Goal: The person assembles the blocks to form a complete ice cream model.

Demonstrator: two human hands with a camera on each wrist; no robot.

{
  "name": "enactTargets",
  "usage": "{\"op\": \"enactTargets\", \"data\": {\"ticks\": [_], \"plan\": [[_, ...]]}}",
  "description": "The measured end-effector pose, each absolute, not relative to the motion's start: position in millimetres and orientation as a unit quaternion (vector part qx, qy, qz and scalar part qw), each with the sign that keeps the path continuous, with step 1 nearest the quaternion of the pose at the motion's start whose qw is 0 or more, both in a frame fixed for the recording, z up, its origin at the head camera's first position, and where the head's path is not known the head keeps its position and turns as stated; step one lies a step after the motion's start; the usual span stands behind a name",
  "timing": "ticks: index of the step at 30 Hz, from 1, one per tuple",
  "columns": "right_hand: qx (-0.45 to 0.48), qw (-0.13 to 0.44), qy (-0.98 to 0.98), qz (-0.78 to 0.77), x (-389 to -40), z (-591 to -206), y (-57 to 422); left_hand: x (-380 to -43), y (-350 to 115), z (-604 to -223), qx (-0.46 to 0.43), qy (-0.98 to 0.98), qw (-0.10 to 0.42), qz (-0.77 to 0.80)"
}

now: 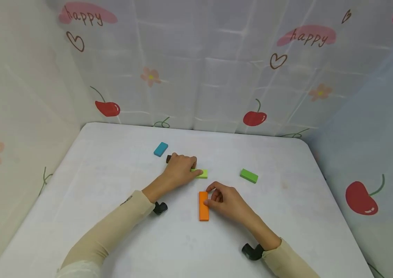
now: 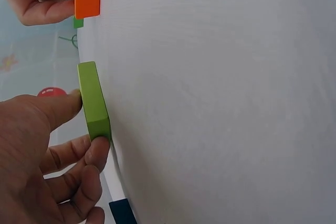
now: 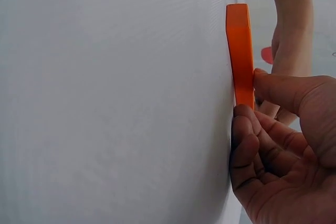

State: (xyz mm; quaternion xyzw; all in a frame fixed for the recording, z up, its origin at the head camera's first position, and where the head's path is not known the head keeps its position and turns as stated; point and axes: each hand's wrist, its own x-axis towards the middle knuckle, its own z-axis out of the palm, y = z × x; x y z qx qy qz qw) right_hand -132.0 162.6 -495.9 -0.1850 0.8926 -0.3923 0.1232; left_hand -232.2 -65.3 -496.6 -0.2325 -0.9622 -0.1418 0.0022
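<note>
My left hand [image 1: 180, 170] pinches a light green block [image 1: 201, 174] lying on the white table [image 1: 182, 247]. In the left wrist view the thumb is on its upper face and a fingertip at its near end; the other fingers are curled. My right hand [image 1: 229, 202] grips an orange block [image 1: 203, 210] that lies lengthwise, nearer the front. The right wrist view shows the thumb on that block's upper face and the fingers at its end. Partly hidden behind my left hand is a small dark piece [image 1: 168, 158].
A blue block [image 1: 161, 149] lies beyond my left hand. To the right, a darker green block [image 1: 249, 176] lies at an angle. Black wrist cameras [image 1: 252, 251] stick out beside both sleeves. Printed curtains [image 1: 196, 69] stand behind the table and at its sides.
</note>
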Motion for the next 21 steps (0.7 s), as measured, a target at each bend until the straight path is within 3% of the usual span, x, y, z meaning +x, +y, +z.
{"op": "enactTargets", "data": {"ticks": [12, 21], "plan": [[-0.186, 0.134, 0.897, -0.377, -135, -492, 162, -230, -65, -497, -0.235, -0.961, 0.01, -0.142], [-0.162, 0.106, 0.908, -0.373, -172, -489, 171, -226, -71, -494, -0.24, -0.958, 0.027, -0.154]]}}
